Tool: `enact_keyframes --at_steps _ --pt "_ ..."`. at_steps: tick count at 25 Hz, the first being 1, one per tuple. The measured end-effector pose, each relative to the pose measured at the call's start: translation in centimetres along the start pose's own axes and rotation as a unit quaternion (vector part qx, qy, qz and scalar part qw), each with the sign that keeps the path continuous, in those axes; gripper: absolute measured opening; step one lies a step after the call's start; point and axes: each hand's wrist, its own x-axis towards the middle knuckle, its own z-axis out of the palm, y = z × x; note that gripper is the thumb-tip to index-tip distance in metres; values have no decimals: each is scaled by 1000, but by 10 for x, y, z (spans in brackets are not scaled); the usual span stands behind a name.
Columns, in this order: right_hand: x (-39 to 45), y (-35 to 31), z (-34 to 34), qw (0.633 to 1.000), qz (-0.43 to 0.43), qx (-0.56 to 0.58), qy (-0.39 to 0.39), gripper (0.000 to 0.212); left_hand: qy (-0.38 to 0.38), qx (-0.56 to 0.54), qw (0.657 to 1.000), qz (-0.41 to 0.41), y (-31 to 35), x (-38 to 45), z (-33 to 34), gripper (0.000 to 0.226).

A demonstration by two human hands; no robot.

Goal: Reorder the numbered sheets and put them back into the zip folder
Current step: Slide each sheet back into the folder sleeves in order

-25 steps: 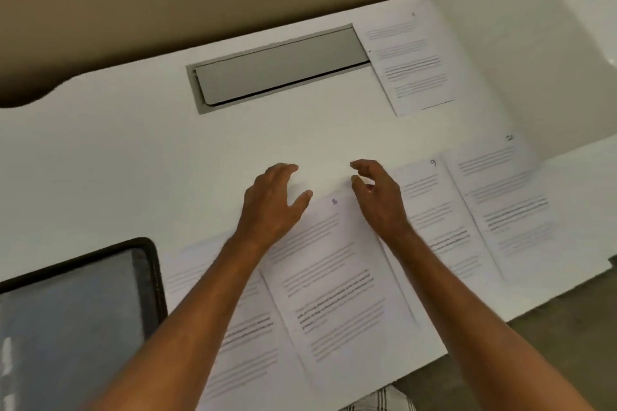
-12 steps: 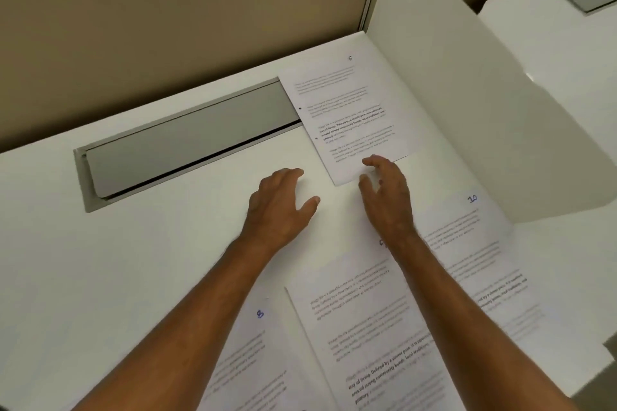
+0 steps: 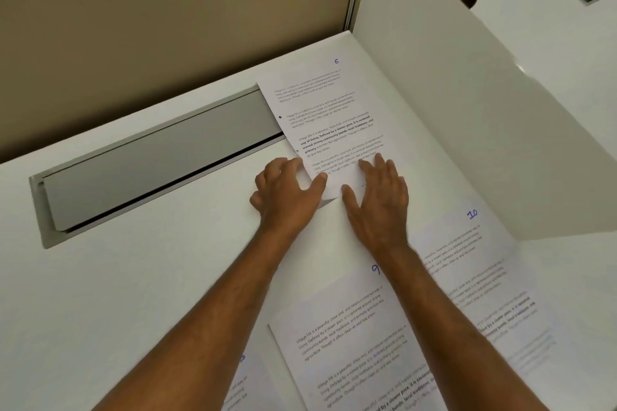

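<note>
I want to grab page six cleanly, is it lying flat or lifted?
Partly lifted: the white printed sheet numbered 6 has its near corner curled up, pinched by the left hand.

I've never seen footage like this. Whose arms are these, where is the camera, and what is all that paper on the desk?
No machine here: a person wears a camera on the head, looking down at their own arms. On the white desk lie printed sheets with handwritten numbers. The left hand pinches the near corner of sheet 6, lifting it slightly, while the right hand rests flat on it. Sheet 9 and sheet 10 lie nearer. The grey panel is a lid set into the desk.
</note>
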Motion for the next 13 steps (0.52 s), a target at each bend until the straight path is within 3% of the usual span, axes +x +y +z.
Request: enact_keyframes --at_steps 4,8,13 --pt "-16 -15 -2 1000 -6 4 -20 62 5 -287 956 -64 0 -4 -5 34" --pt "-53 -47 -5 998 -17 34 -58 68 22 -317 940 -121 -17 -23 -23 33" --pt "-99 -76 -18 988 -5 120 -101 55 13 -336 928 -163 -54 -80 -67 36"
